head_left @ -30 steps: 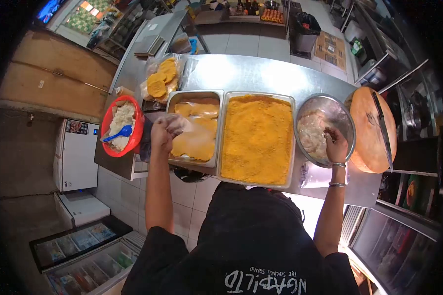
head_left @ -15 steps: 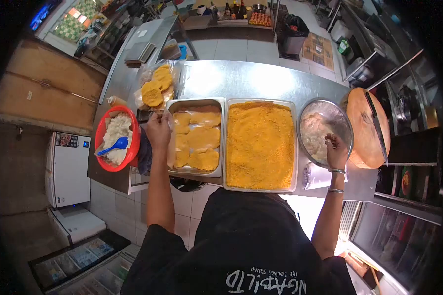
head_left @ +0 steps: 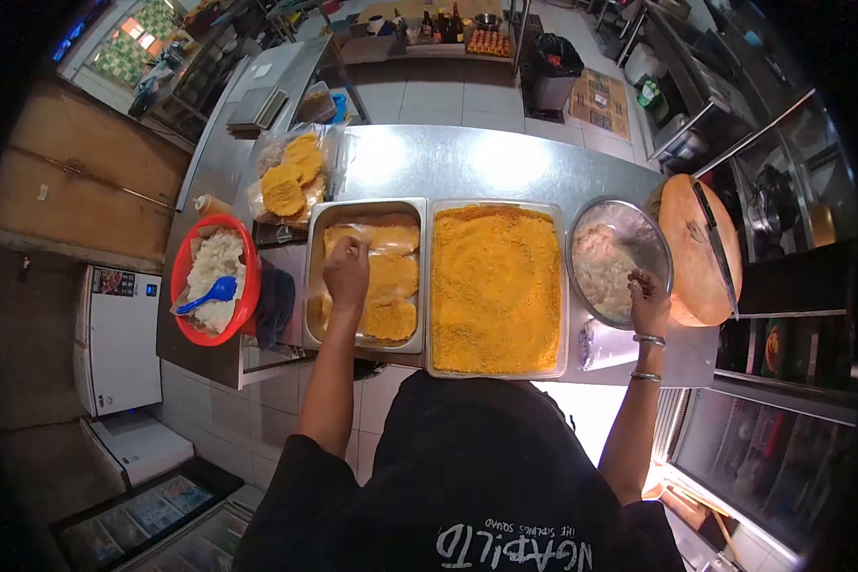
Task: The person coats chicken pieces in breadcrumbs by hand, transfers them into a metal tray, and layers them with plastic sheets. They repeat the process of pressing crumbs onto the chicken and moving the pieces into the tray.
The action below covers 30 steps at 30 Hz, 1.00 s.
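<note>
My left hand (head_left: 346, 275) is over the left side of a metal tray (head_left: 316, 286), its fingertips pinched together. What they hold, if anything, is hidden. Flat cutlets coated in orange crumbs (head_left: 392, 276) lie in the tray, with a shiny clear plastic sheet seeming to cover them. Over the near edge of a steel bowl (head_left: 660, 250), my right hand (head_left: 649, 307) has its crumb-caked fingers loosely bent and apart, holding nothing I can see. Pale raw meat (head_left: 601, 250) in cloudy liquid fills the bowl. Between the hands sits a wide tub of orange crumbs (head_left: 496, 286).
At left, a red basin (head_left: 248, 305) holds white food and a blue spoon (head_left: 210, 294). Behind the tray lies a plastic bag with crumbed cutlets (head_left: 286, 189). A knife (head_left: 718, 243) rests on a round wooden board (head_left: 701, 276) at right, beside a plastic packet (head_left: 605, 345).
My left hand has moved right, from the tray's left edge to above the cutlets. The translucent sheet no longer shows along that edge. My right hand stays by the bowl; the view has shifted slightly.
</note>
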Each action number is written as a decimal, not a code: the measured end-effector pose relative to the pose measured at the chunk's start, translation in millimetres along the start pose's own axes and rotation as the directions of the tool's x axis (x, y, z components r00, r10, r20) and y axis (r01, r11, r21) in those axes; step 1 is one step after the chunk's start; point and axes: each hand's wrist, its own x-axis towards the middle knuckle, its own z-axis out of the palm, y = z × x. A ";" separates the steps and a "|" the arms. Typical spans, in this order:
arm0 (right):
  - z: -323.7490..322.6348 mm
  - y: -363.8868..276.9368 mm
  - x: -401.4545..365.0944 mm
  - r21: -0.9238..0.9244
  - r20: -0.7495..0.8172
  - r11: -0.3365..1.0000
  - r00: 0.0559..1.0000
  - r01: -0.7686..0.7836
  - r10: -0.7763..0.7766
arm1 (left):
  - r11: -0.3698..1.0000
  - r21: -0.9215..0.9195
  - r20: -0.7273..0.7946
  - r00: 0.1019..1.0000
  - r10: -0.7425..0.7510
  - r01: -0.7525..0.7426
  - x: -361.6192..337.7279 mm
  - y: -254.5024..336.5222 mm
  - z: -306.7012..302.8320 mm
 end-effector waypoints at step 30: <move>0.5 14.7 18.6 -0.019 0.055 0.998 0.997 0.052 -0.050 | 1.000 0.023 0.278 0.960 -0.002 -0.004 -43.8 -2.7 30.6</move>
